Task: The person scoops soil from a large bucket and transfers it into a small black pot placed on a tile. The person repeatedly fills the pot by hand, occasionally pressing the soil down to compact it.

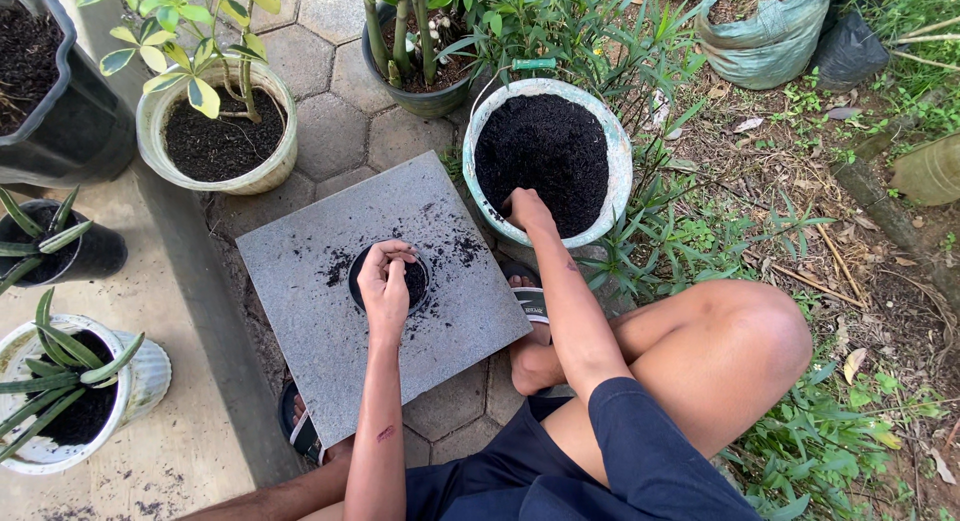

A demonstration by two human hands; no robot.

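Observation:
My left hand (384, 281) grips the rim of a small black pot (356, 277) that stands on a grey square slab (300, 321). Dark soil lies in the pot and is scattered around it on the slab. My right hand (527, 210) reaches into a pale green bucket (618, 161) full of black soil (545, 151), fingers dug into the soil at its near edge. I cannot see what the fingers hold. My bare legs and dark shorts fill the bottom of the view.
A white pot with a leafy plant (218, 121) stands behind the slab. A dark pot with stems (415, 71) is beside the bucket. Spiky plants in pots (60, 391) sit at left on the concrete step. Grass and sacks (765, 31) lie to the right.

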